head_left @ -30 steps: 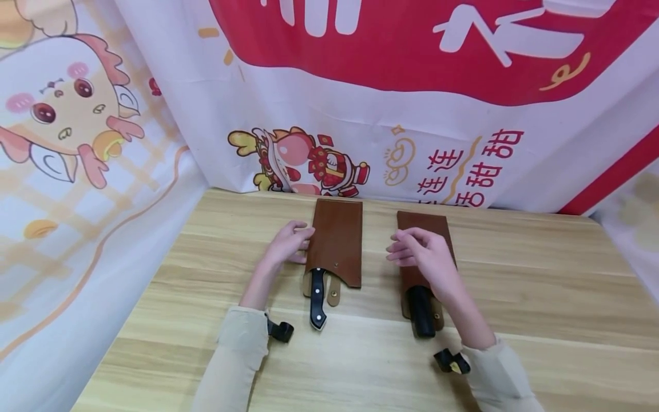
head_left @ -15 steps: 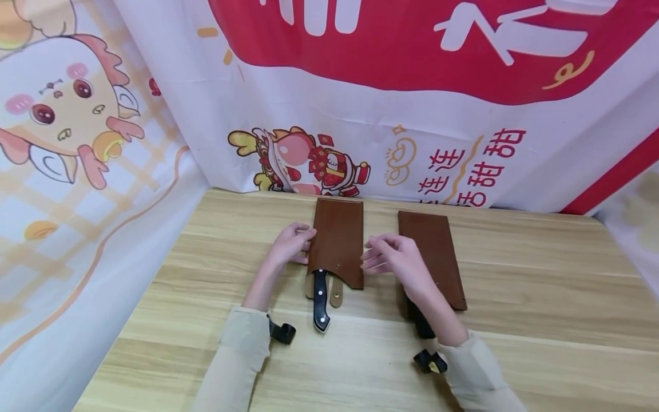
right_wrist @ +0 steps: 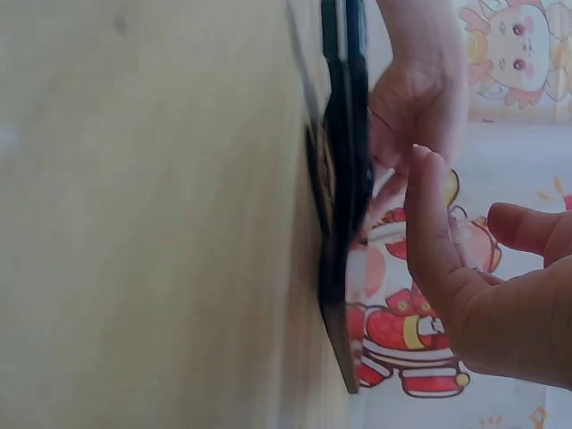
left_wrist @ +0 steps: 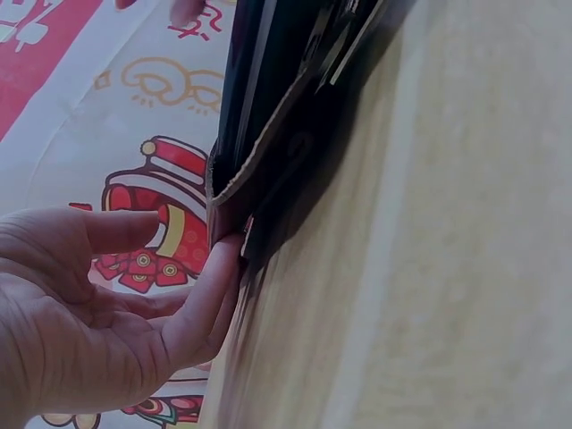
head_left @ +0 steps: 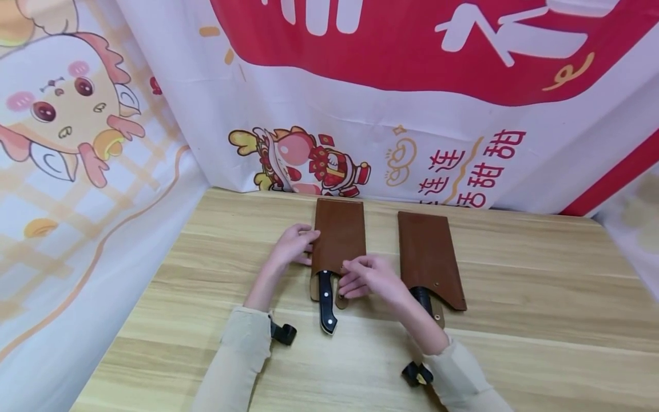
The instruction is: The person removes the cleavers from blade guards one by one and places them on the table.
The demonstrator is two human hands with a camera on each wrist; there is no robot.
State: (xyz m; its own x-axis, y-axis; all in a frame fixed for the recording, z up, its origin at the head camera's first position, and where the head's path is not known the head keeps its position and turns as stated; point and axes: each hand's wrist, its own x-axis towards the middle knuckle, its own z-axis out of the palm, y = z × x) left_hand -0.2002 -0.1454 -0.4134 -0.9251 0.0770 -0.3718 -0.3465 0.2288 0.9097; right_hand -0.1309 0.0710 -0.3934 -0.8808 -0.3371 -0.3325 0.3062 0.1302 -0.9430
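Sheath against left grip

Sheaths look smooth, leathery; knife handle, plastic; tabletop, wood-grained.

A pale wood-grain table runs back to a white cloth printed with a big red patch, a cartoon dragon and red characters. Another cloth, checked in orange, hangs left with a cartoon animal. Soft light brightens the table's near part.
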